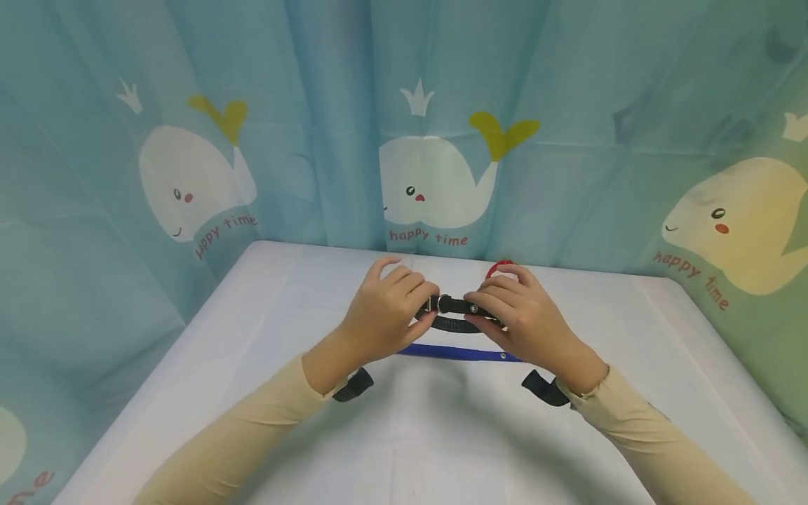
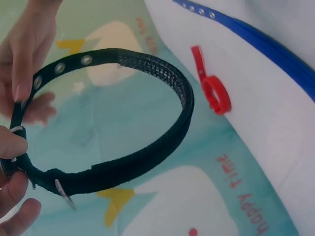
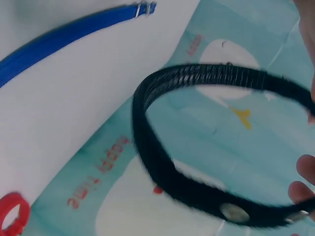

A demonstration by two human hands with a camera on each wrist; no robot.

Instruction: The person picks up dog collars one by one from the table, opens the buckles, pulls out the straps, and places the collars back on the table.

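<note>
Both hands hold a black collar [image 1: 457,325] bent into a loop above the white table. My left hand [image 1: 391,305] pinches it at the buckle, beside a metal ring. In the left wrist view the collar [image 2: 133,177] shows a ribbed inner stretch and a row of metal eyelets. The eyelet end of the strap lies between the thumb and fingers of my right hand [image 1: 524,308], and the strap tip meets the buckle. Fingertips [image 3: 306,169] partly cover that join in the right wrist view.
A blue collar [image 1: 454,351] with eyelets lies on the white table [image 1: 391,449] nearer the body. A small red collar [image 2: 218,96], partly curled, sits towards the far edge behind my right hand. A whale-print curtain [image 1: 341,140] hangs behind the table.
</note>
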